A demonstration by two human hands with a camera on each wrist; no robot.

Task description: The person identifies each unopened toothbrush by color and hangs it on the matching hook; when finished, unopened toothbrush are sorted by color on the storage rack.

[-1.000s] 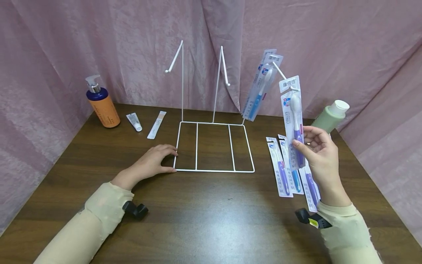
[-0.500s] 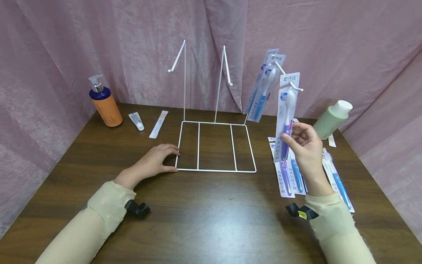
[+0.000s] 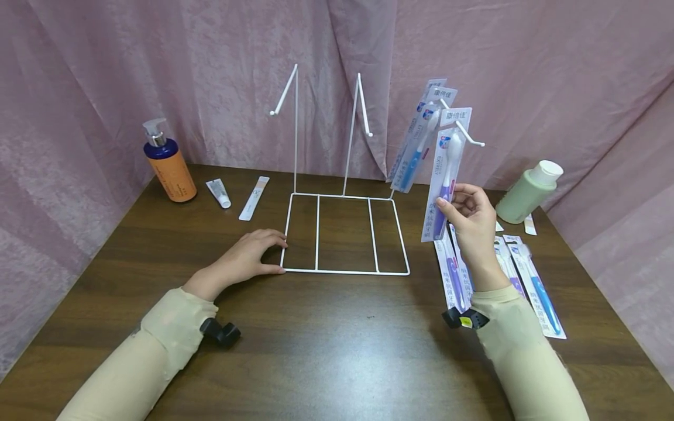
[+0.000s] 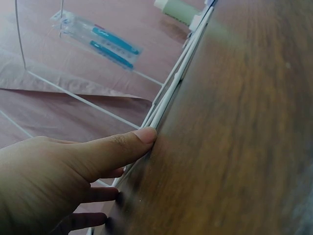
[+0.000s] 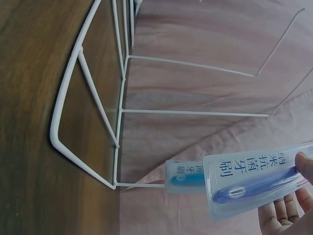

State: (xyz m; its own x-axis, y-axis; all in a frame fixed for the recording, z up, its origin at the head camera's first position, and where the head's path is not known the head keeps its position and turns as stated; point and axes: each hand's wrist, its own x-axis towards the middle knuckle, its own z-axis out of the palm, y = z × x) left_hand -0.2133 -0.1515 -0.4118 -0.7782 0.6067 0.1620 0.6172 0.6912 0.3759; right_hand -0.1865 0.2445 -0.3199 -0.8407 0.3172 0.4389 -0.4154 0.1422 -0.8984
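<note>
**Right hand holds a toothbrush pack up at the rack's right hook**

My right hand (image 3: 470, 219) has its fingers and thumb curled round the lower part of a purple toothbrush pack (image 3: 444, 174), holding it upright above the right side of the table (image 3: 326, 345), its top card just at the right hook (image 3: 470, 133) of the white wire rack (image 3: 344, 234). Two blue packs (image 3: 418, 137) already hang further back on that hook. My left hand (image 3: 247, 257) lies flat with relaxed fingers, its fingertips (image 4: 144, 137) touching the rack's base at its front left corner.

I judge the pack light and thin: a flexible card with a clear blister, likely to bend or twist if pinched at one edge. A hold low on the stiff blister, over the handle, looks best to me, leaving the hang hole free. More packs (image 3: 532, 286) lie flat near the table's right edge, beside a green bottle (image 3: 526, 193).
</note>
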